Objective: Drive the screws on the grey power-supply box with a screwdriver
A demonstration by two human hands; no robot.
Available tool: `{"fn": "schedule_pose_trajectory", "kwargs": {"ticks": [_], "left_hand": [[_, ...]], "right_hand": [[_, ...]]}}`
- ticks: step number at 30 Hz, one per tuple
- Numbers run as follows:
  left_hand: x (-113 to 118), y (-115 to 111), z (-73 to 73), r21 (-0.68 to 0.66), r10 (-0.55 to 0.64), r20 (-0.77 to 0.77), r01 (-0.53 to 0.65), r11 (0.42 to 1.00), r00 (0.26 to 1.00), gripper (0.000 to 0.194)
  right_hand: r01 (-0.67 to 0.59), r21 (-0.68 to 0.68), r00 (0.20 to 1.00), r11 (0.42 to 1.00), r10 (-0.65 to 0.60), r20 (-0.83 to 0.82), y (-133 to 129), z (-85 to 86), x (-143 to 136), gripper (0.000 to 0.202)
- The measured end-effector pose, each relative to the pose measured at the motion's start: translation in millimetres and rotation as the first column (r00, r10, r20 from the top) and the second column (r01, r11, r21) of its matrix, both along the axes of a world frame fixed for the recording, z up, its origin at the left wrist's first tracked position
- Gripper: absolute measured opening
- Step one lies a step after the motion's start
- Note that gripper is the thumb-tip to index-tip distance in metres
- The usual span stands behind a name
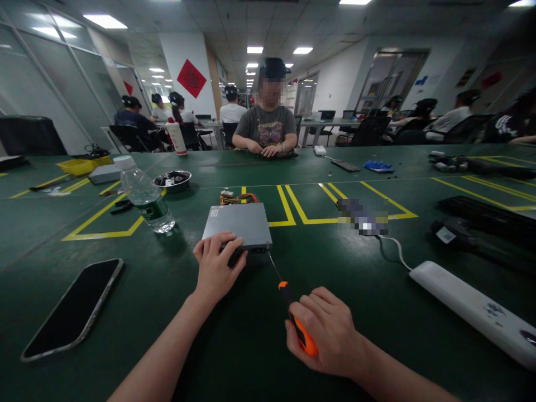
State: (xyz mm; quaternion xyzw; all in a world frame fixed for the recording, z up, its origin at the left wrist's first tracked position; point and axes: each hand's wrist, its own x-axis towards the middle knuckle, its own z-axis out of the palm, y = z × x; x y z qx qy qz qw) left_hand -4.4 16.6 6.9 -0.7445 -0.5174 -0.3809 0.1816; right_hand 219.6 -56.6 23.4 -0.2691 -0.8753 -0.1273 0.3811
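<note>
A grey metal power supply unit (239, 222) lies on the green table in front of me, its bundle of coloured cables (247, 197) at the far side. My left hand (218, 262) grips its near left edge, fingers on the top face and thumb against the front. In my right hand (324, 329) is a screwdriver (305, 333) with an orange and black handle. Its thin shaft points up and left, and the tip meets the near right corner of the unit. Whether the tip sits in a screw is too small to tell.
A water bottle (147, 198) and a metal bowl (172, 179) of small parts stand to the left, behind a phone (73, 307). On the right lie a white power strip (469, 310) and dark equipment (460, 223). Across the table sits a person (268, 125).
</note>
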Motion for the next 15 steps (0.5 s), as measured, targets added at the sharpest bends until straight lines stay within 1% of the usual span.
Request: {"fn": "schedule_pose_trajectory", "kwargs": {"ticks": [3,5,9,12,15], "left_hand": [[-0.1,-0.1,-0.2,0.003,0.001,-0.001,-0.001,1.0,1.0,0.022],[-0.3,0.0,-0.6,-0.001,0.004,0.001,-0.004,1.0,1.0,0.022],[-0.5,0.1,-1.2,-0.009,0.003,0.006,-0.003,1.0,1.0,0.023],[-0.1,0.3,-1.0,-0.006,0.004,0.009,-0.004,1.0,1.0,0.022],[0.3,0.4,-1.1,-0.001,0.005,0.008,-0.005,1.0,1.0,0.021]], "right_hand": [[0.012,0.061,0.998,0.998,-0.015,0.053,-1.7,-0.4,-2.6,0.007],[0.024,0.072,0.997,0.997,-0.029,0.071,-2.8,1.0,-4.1,0.007],[0.046,0.047,0.997,0.998,-0.049,0.057,-2.3,4.3,-3.7,0.008],[0.056,0.029,0.998,0.998,-0.057,0.016,-0.8,3.1,-1.5,0.018],[0.035,0.008,0.999,0.999,-0.036,0.018,-0.2,-0.1,-0.7,0.011]]}}
